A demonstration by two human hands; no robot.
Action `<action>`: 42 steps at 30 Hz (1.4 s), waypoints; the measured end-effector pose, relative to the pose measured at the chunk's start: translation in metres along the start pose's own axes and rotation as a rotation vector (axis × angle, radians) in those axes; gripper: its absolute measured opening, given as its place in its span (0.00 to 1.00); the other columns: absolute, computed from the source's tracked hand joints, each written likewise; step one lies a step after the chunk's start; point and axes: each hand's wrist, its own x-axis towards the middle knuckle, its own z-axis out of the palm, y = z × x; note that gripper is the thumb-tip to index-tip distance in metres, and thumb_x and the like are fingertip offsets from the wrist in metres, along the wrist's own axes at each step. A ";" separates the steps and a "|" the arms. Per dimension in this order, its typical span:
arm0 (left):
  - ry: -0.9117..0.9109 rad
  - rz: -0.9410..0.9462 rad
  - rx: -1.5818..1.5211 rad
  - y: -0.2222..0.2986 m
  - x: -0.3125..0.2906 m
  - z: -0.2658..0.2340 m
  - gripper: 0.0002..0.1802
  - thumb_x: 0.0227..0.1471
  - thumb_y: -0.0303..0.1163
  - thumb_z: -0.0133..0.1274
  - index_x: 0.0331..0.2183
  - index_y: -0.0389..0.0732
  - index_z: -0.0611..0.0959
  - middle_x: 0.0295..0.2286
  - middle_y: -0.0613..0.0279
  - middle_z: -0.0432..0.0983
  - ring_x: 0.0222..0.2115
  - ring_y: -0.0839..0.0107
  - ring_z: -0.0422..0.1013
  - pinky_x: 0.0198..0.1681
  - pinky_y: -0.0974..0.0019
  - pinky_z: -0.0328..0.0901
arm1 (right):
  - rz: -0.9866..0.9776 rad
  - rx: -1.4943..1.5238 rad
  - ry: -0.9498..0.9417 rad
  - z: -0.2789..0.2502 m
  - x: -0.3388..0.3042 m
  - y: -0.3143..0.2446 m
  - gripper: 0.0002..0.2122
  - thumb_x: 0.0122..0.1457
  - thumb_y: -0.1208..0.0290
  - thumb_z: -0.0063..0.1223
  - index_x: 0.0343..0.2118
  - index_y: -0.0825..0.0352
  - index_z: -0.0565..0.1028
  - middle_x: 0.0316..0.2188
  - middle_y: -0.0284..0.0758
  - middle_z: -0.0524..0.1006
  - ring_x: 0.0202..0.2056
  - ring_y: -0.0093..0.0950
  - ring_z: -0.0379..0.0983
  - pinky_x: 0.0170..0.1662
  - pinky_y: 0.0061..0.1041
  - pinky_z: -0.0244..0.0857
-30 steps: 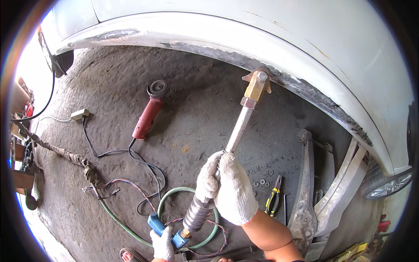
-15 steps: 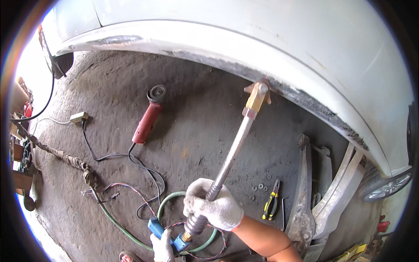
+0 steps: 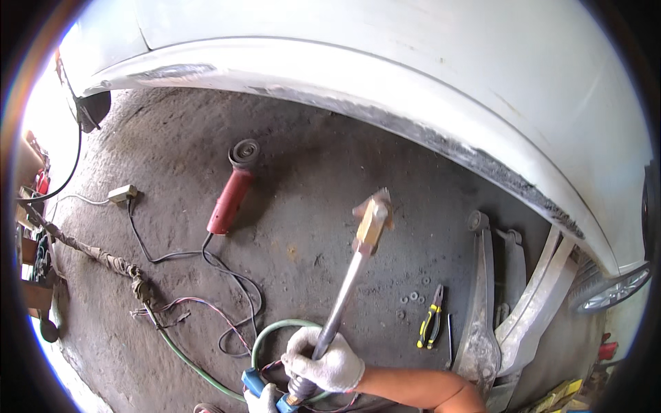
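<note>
A slide-hammer dent puller [image 3: 339,303] with a brass-coloured head slants up from the lower middle. Its clawed tip hangs over the floor, apart from the car's white sill [image 3: 275,69]. My right hand [image 3: 322,361], in a white glove, is wrapped round the metal shaft near the sliding weight. Lower left of it, my gloved left hand [image 3: 261,399] grips the tool's blue handle [image 3: 253,380]; the picture's lower edge cuts this hand off. Along the sill runs a grey, scraped, rough strip [image 3: 475,158].
A red angle grinder [image 3: 231,199] lies on the floor, its black cord looping toward a green hose [image 3: 189,365]. Right of me are yellow-black pliers [image 3: 429,323], a thin rod [image 3: 449,341], several washers [image 3: 414,296] and heavy metal arms [image 3: 480,310] beside the car.
The puller's head has come away from the sill's lower edge, down and to the left. My hands have moved lower with it, and the shaft still slants up to the right.
</note>
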 end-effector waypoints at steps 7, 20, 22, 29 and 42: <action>0.207 -0.126 0.041 0.019 -0.008 0.026 0.26 0.52 0.36 0.56 0.50 0.36 0.68 0.34 0.59 0.71 0.32 0.70 0.70 0.37 0.64 0.70 | -0.038 -0.055 0.009 0.003 0.015 -0.045 0.03 0.59 0.83 0.56 0.33 0.70 0.73 0.26 0.34 0.76 0.29 0.22 0.75 0.34 0.26 0.72; 0.129 -0.115 0.011 0.030 -0.002 0.024 0.19 0.54 0.37 0.57 0.42 0.40 0.68 0.33 0.61 0.68 0.30 0.72 0.68 0.34 0.65 0.68 | -0.070 -0.030 0.009 -0.001 0.024 -0.066 0.03 0.60 0.81 0.56 0.32 0.70 0.74 0.24 0.35 0.77 0.27 0.24 0.76 0.33 0.27 0.72; 0.123 -0.130 -0.066 0.025 0.000 0.024 0.20 0.54 0.37 0.57 0.43 0.40 0.68 0.33 0.61 0.68 0.31 0.71 0.68 0.34 0.64 0.69 | -0.045 -0.001 0.008 -0.001 0.024 -0.067 0.03 0.60 0.81 0.56 0.32 0.70 0.74 0.24 0.35 0.77 0.27 0.24 0.76 0.33 0.27 0.71; 0.113 -0.102 0.021 0.021 0.002 0.019 0.21 0.54 0.38 0.57 0.44 0.41 0.67 0.34 0.60 0.68 0.31 0.70 0.70 0.32 0.63 0.71 | -0.044 -0.005 0.014 -0.001 0.025 -0.066 0.03 0.60 0.81 0.56 0.31 0.69 0.74 0.23 0.34 0.77 0.27 0.24 0.75 0.32 0.26 0.71; 0.061 -0.158 -0.080 0.041 0.000 0.020 0.20 0.58 0.42 0.55 0.44 0.41 0.67 0.37 0.59 0.69 0.37 0.69 0.70 0.40 0.62 0.70 | -0.109 0.232 -0.082 -0.015 0.065 -0.148 0.04 0.63 0.75 0.55 0.33 0.67 0.73 0.20 0.35 0.77 0.18 0.22 0.73 0.18 0.23 0.66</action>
